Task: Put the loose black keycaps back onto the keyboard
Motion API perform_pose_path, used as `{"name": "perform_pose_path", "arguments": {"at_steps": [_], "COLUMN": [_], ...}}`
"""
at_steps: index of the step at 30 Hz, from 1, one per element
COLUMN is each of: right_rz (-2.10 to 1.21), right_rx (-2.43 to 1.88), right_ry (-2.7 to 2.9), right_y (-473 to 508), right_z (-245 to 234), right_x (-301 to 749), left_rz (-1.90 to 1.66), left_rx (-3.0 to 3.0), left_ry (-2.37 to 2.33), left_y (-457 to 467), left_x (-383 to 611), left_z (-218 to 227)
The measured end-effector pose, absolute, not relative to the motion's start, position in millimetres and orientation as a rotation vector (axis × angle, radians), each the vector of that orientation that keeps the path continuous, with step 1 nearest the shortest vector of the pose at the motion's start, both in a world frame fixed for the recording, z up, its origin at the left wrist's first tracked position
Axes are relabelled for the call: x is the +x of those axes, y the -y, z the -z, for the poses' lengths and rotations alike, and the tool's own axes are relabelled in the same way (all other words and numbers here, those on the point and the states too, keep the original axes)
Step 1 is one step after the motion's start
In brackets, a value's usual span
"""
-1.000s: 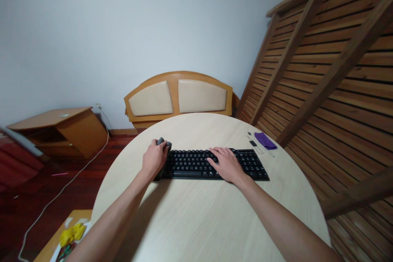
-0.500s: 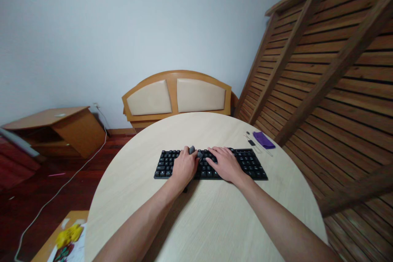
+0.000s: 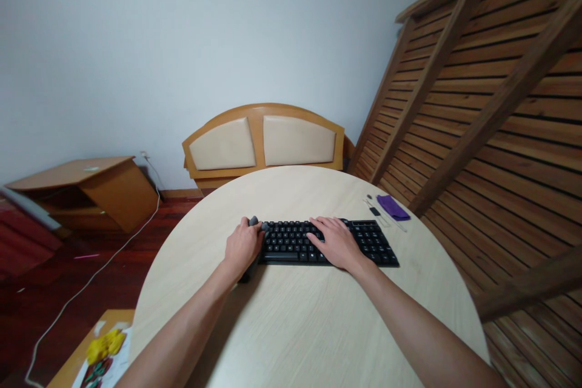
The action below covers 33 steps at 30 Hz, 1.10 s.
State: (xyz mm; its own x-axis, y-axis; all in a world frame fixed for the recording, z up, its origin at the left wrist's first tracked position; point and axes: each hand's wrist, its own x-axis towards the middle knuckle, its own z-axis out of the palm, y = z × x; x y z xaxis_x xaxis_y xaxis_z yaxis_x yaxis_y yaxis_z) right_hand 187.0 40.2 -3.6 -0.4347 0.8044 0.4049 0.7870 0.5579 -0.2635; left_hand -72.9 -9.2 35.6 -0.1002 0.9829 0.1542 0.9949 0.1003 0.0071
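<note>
A black keyboard (image 3: 291, 241) lies on the round pale table (image 3: 309, 327). At the keyboard's left end, my left hand (image 3: 242, 246) is closed around a dark tool with grey rounded ends (image 3: 253, 220). Its black lower end shows beneath my wrist, and the middle is hidden by my palm, so its exact kind is unclear. That hand covers the leftmost keys. My right hand (image 3: 335, 241) rests flat with fingers spread on the keys right of centre, holding nothing.
Right of the keyboard lie a folded purple cloth (image 3: 393, 207), a small black item with thin pale pieces (image 3: 374, 211) and a small dark disc (image 3: 369, 197). A slatted wooden frame (image 3: 491, 133) leans at right. Yellow items (image 3: 105, 345) lie on a low surface at lower left.
My left hand has moved left along the keyboard with the tool, from near the middle to the left end. My right hand has stayed in place on the keys.
</note>
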Motion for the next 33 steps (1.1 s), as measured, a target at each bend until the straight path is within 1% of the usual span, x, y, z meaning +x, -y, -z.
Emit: {"name": "perform_pose_path", "arguments": {"at_steps": [15, 21, 26, 33], "right_rz": [-0.034, -0.022, -0.013, -0.023], "right_rx": [-1.281, -1.292, -1.286, -1.311], "right_ry": [2.302, 2.306, 2.309, 2.296], "right_y": [-40.8, -40.5, -40.6, -40.9], "right_z": [4.8, 4.8, 4.9, 5.5], "right_x": [186.8, 186.1, 185.7, 185.4], "left_rz": [0.205, 0.129, 0.218, 0.151], "left_rx": [-1.88, -1.785, -1.806, -1.917], "left_ry": [2.409, 2.388, 2.35, 2.386], "left_y": [17.1, 13.1, -8.2, -21.1], "left_x": [-112.7, -131.0, -130.2, -123.4], "left_z": [-27.3, -37.6, -46.6, -34.8]}}
